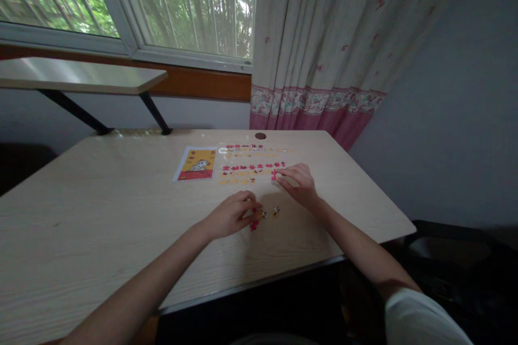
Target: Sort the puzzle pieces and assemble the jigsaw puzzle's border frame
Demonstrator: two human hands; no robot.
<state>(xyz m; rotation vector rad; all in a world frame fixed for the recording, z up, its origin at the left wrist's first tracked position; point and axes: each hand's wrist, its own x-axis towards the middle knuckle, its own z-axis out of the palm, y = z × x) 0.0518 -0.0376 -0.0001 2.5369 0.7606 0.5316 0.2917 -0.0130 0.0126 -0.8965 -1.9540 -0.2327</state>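
1. Here's your landmark: the white-edged rectangular picture sheet (197, 164), yellow above and red below, flat on the pale wood-grain table (121, 199).

2. Your right hand (299, 180) is out to the right of the sheet, thumb and forefinger appearing to pinch a small, flat pink puzzle-like piece (274, 174). Whether that piece is lifted or resting, you can't tell from here.

3. Between sheet and right hand sits the nearer group of small pink and yellow pieces (254, 166), laid in rows; right of the sheet's far end lies another group, the farther rows (245, 147).

4. Watch those fingertips! They're just beside the nearer rows, so a sideways drag or a loose release could knock neighbours askew.

5. Your left hand (234, 214) is nearer you than the sheet and to its right, fingers curled over a small loose cluster with a red-pink piece (254, 225). They hide the contact; whether they grip anything, you can't tell.

6. Curled that low, they could flip or stack pieces by raking. The loose dark-and-yellow piece (275, 211), farther right of the sheet, could be brushed by a careless forearm.
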